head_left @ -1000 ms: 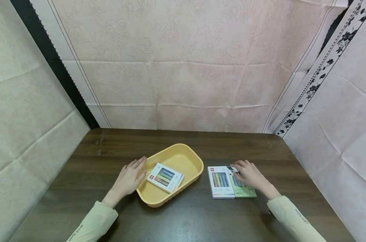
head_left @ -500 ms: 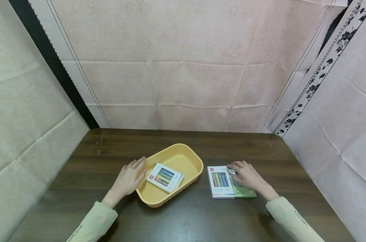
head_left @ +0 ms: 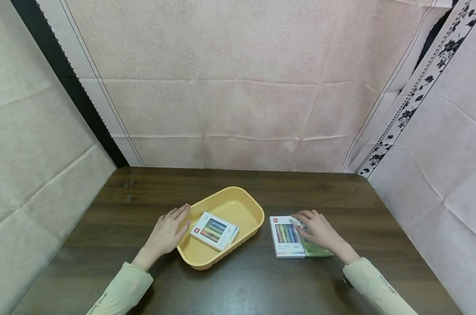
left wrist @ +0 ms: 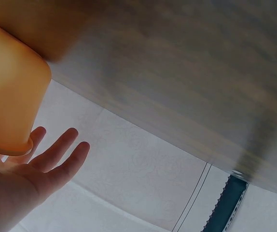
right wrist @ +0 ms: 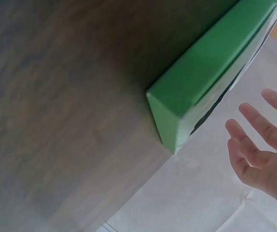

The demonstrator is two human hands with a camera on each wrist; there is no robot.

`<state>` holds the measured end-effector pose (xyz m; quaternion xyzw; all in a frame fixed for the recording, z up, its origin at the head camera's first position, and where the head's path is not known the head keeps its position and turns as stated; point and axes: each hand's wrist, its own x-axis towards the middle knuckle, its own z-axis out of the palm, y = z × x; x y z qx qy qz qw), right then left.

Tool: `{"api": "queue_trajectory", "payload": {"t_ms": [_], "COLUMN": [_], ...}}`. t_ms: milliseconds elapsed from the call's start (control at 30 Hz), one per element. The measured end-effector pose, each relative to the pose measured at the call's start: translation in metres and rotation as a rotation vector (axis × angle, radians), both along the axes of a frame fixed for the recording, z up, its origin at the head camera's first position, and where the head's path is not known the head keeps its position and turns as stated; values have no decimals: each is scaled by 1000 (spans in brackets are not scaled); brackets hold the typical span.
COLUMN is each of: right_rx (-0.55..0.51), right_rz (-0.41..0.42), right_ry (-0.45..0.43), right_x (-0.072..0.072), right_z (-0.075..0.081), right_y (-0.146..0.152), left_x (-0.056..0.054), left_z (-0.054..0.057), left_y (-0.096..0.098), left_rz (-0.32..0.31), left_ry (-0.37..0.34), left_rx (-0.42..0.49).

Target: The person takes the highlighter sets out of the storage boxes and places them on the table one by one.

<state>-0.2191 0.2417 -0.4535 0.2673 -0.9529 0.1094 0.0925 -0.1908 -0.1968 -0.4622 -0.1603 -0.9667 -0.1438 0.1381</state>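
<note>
My left hand (head_left: 167, 232) lies against the left rim of a yellow plastic tray (head_left: 238, 203), its fingers extended. In the left wrist view the fingers spread beside the tray's outer wall (left wrist: 13, 87). Inside the tray sits a white box (head_left: 223, 228) whose front displays pastel-coloured sticks. To the right, a similar white box (head_left: 288, 249) lies flat, side by side with a green box (head_left: 318, 251). My right hand (head_left: 320, 231) is over the green box, partly hiding it, with fingertips near the white box's upper right corner. The right wrist view has its fingers loosely bent, holding nothing.
A dark wood table (head_left: 246, 293) carries everything. Pale patterned cloth (head_left: 238, 109) hangs behind its far edge, and more cloth (head_left: 439, 175) rises on the right side.
My right hand has slid slightly left across the green box toward the white one. The left hand, tray and boxes have stayed in place.
</note>
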Motion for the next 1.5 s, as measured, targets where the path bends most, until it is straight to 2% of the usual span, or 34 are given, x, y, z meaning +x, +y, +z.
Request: {"api": "queue_trajectory", "payload": {"t_ms": [267,1000,1500], "right_rx": [-24,-85,-73], "right_rz": [-4,67,104], "right_ry": [-19,55,115], "right_x": [2,7,11], "right_z": [-1,2,4], "right_y": [-5,-19,-26], "left_x": [1,0,0], "left_z": [1,3,1], "left_y": [0,0,1], "left_rz": [4,-4,-1], "left_ry": [-4,6,-2], "left_rx": [-4,2,-3]}}
